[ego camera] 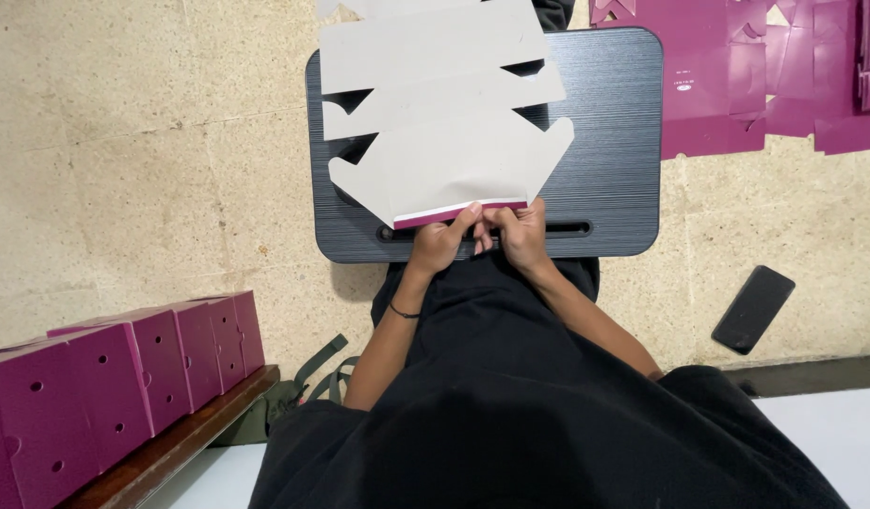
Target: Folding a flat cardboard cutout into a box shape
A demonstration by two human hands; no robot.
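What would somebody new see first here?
First, the flat grey cardboard box blank lying on the black lap desk, with the left hand and right hand pinching its magenta near edge. Next, the row of folded magenta boxes at lower left, and the black phone on the floor at right.

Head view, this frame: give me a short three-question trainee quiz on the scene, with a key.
1. True or false: both hands grip the near edge of the flat cardboard blank.
2. What lies under the blank? A) a black lap desk B) a glass tray C) a wooden crate
3. Fill in: the folded boxes at the person's left are ____ in colour.

Key:
1. True: the left hand and right hand pinch the folded magenta-edged strip side by side.
2. A: the black lap desk.
3. Magenta, like the flat sheets on the floor beyond the desk; a dark phone lies to the right.
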